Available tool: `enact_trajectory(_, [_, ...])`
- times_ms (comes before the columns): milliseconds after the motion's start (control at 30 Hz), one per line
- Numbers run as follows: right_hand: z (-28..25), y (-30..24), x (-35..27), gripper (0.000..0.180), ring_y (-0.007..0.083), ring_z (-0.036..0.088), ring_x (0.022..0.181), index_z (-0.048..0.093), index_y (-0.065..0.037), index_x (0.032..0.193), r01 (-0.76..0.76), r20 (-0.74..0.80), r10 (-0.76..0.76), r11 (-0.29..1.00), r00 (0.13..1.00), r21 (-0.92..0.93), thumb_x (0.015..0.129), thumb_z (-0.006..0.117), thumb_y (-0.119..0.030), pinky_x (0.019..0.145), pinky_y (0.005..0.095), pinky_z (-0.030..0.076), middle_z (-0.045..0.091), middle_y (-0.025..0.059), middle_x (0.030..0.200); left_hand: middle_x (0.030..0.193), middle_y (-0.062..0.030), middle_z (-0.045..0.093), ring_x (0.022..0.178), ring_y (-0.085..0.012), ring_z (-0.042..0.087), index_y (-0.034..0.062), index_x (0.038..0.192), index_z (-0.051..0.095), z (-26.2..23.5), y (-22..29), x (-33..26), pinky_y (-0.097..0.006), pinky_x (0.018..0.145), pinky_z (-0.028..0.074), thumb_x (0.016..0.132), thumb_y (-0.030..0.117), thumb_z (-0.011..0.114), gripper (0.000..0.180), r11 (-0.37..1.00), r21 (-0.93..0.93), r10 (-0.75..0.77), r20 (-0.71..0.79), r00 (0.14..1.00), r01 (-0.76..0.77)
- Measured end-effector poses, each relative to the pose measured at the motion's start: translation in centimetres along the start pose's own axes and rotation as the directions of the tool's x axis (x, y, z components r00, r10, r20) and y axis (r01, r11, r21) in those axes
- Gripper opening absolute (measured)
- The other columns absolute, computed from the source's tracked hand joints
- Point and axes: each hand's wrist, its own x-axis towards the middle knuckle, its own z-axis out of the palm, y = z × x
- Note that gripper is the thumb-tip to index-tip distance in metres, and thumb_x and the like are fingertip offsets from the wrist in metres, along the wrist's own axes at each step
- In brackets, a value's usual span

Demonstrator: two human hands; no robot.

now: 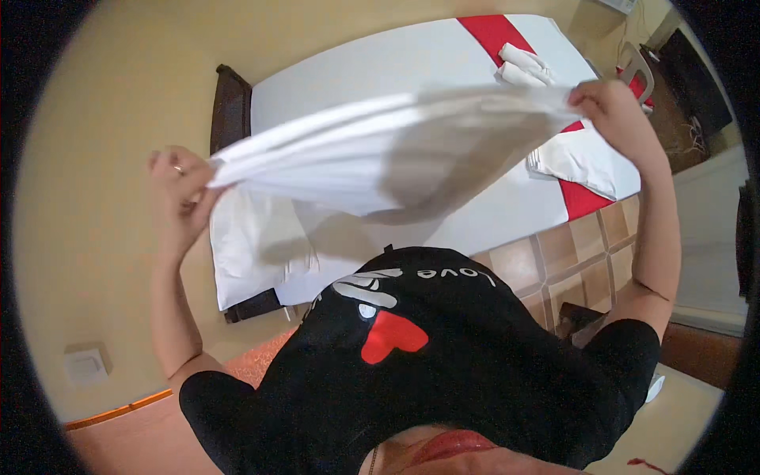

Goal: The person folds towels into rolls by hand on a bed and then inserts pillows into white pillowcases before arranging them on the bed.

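A thin white cloth (pixel 340 162) hangs stretched between my two raised hands, its upper edge bowed and its lower part sagging in soft folds. My left hand (pixel 182 190), with a ring on one finger, is closed on the cloth's left end. At the far right end, my right hand (pixel 611 115) pinches the other corner, arm held out wide. Below and beyond it lies a bed (pixel 340 67) with a white sheet. A white pillow (pixel 253 237) rests at the bed's left end, partly behind the cloth. Whether the cloth is a pillowcase or a sheet I cannot tell.
A red runner (pixel 492 36) crosses the bed's right part, with rolled white towels (pixel 524 65) and folded white linen (pixel 582 168) on it. The dark headboard (pixel 229 111) stands left by the wall. A chair (pixel 636 71) is at the back right; floor tiles (pixel 511 261) border the bed.
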Motion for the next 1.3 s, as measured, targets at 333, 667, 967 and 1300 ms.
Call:
enact_trajectory(333, [4.8,-0.3,-1.4,0.018,0.0234,0.059,0.077,0.061,0.000,0.076,0.255,0.052,-0.279,0.925,0.959,0.280,0.071,0.072,-0.014,0.069,0.0323,0.047,0.060,0.0127,0.088,0.108,-0.0142,0.054,0.103,-0.0241,0.052,0.0024,0.080,0.067,1.5,-2.2,-6.4,-0.030,0.070,0.049,0.057,-0.001,0.074,0.024,0.772,-0.333,-0.409,0.391,0.825,0.541])
enact_trajectory(667, [17.9,2.3,-3.0,0.060,0.0169,0.058,0.084,0.038,-0.007,0.130,-0.068,0.034,0.144,0.232,0.989,0.970,0.076,0.064,-0.005,0.080,0.0273,0.046,0.060,0.0078,0.089,0.105,-0.0113,0.060,0.090,-0.0208,0.060,-0.0015,0.114,0.051,12.8,1.5,-13.8,-0.029,0.083,0.044,0.082,0.010,0.063,0.037,0.135,-0.678,-0.690,0.459,0.559,0.723])
enact_trajectory(967, [29.5,5.1,0.0,0.029,0.0219,0.063,0.082,0.050,0.001,0.108,-0.675,0.786,0.023,-0.498,0.617,0.544,0.080,0.053,-0.007,0.072,0.0346,0.053,0.061,0.0137,0.096,0.115,-0.0271,0.051,0.103,-0.0372,0.053,-0.0031,0.125,0.039,14.5,1.2,-4.5,-0.039,0.090,0.042,0.075,0.027,0.066,0.064,0.555,-0.108,-0.718,0.439,0.540,0.825])
enact_trajectory(1300, [32.2,3.7,2.4,0.028,0.0286,0.061,0.089,0.048,-0.003,0.112,-0.517,0.721,-0.047,-0.729,0.691,0.448,0.084,0.050,-0.011,0.077,0.0396,0.053,0.058,0.0175,0.106,0.103,-0.0250,0.057,0.099,-0.0355,0.056,-0.0028,0.119,0.046,21.9,17.7,9.4,-0.042,0.085,0.044,0.063,0.047,0.073,0.080,0.841,-0.481,0.103,0.591,0.800,0.248])
